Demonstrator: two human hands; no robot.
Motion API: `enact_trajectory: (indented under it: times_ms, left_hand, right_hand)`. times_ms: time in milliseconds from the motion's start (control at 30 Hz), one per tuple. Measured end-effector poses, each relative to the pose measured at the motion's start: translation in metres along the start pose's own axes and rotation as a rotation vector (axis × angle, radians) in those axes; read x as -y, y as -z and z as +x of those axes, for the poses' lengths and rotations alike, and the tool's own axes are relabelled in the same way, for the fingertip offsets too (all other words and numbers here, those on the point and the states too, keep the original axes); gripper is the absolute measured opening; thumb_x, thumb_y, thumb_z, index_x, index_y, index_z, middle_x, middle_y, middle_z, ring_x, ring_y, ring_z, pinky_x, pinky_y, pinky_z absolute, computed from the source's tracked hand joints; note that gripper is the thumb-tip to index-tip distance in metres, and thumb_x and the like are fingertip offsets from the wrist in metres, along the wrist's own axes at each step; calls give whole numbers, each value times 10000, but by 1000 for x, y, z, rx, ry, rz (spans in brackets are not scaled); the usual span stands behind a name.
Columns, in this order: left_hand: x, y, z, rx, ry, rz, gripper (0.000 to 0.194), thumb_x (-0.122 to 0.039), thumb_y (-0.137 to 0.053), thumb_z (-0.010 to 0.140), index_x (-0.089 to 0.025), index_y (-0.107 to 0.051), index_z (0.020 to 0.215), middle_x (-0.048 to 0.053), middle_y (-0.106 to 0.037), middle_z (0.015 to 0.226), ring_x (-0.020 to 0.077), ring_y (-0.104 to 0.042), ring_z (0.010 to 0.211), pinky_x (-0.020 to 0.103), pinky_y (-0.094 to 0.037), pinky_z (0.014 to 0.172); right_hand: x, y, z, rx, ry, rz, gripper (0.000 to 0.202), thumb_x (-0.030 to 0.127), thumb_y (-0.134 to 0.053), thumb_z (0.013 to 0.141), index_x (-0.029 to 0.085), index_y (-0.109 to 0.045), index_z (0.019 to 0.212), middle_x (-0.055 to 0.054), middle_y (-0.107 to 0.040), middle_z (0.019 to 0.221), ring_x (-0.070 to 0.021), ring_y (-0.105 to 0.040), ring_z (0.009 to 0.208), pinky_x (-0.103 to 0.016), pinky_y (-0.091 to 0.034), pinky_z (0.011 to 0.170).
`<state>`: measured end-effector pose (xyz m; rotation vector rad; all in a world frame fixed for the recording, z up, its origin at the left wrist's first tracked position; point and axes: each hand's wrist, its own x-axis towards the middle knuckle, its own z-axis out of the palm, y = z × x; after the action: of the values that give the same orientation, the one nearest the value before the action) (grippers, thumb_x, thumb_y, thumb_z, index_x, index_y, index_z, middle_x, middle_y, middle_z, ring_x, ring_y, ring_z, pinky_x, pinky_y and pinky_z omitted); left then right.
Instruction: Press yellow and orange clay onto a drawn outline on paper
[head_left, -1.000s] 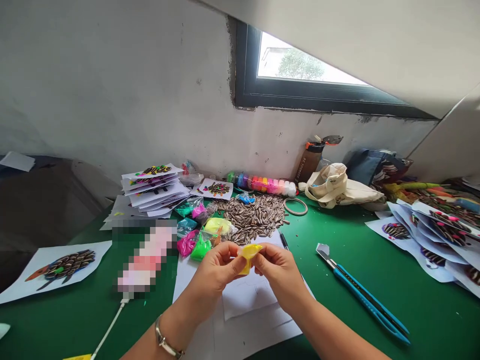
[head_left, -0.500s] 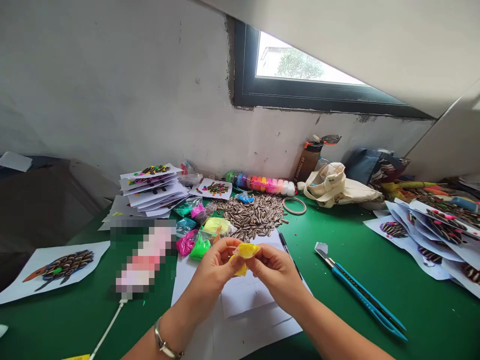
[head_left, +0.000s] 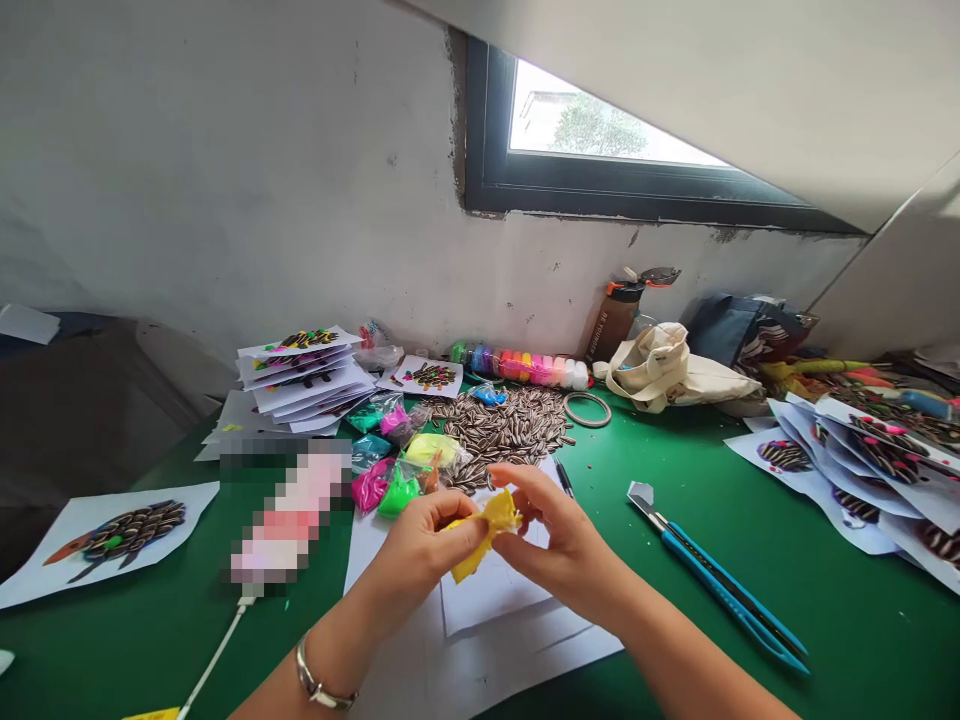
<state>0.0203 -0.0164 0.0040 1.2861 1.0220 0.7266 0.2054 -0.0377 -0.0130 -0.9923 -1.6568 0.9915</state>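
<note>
A small crinkled yellow packet (head_left: 480,540) is held above white paper, its frayed-looking end turned up and to the right. My left hand (head_left: 427,550) pinches it between thumb and fingers. Close around the packet's right end is my right hand (head_left: 562,545), its index finger raised and its thumb apart from the other fingers. Whether a curled right finger touches the packet is hard to see. Under both hands lie sheets of white paper (head_left: 480,670). A black pen (head_left: 563,478) rests on their far right edge, partly hidden by my right hand.
Sunflower seeds (head_left: 517,425) are heaped beyond the paper, beside bags of coloured clay (head_left: 401,490). A blue-handled tool with a metal blade (head_left: 731,580) lies right. Stacks of seed pictures (head_left: 300,385) stand left and right (head_left: 862,470). Against the wall is a brown bottle (head_left: 619,318).
My right hand has loosened its pinch and spread its fingers, with the index finger lifted. The yellow packet has turned in my left hand, so its frayed end now shows.
</note>
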Motion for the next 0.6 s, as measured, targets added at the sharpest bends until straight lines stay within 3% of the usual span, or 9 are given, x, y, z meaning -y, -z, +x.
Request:
enact_trajectory:
  times_ms: [67, 167, 367, 600]
  left_hand:
    - [0, 0, 0, 31, 37, -2, 443, -564, -756, 699, -136, -647, 727, 7, -565, 680, 126, -500, 612, 245, -372, 558]
    - [2, -1, 0, 50, 60, -39, 458, -582, -756, 696, -142, -627, 709, 0, -564, 641, 120, -500, 575, 243, -380, 540]
    - [5, -3, 2, 56, 67, -78, 471, -589, -787, 669, -143, -647, 722, -2, -573, 642, 120, -517, 569, 238, -385, 539]
    - [5, -7, 4, 36, 48, -15, 429, -540, -799, 652, -127, -693, 700, 10, -573, 649, 122, -485, 603, 236, -363, 550]
  right_hand:
    - [2, 1, -2, 9, 48, -62, 347, 133, -592, 818, 263, -606, 1140, -29, -611, 1054, -142, -546, 866, -271, -473, 747]
    - [2, 0, -2, -15, -5, -84, 233, 120, -597, 782, 227, -590, 989, 0, -599, 902, -132, -525, 776, -265, -457, 703]
    - [2, -5, -1, 32, -96, -85, 158, 118, -584, 747, 209, -544, 870, 36, -537, 763, -110, -483, 680, -233, -405, 622]
    - [-1, -10, -1, -3, -148, -185, 143, 79, -506, 675, 205, -496, 742, 53, -468, 654, -98, -403, 600, -214, -304, 536]
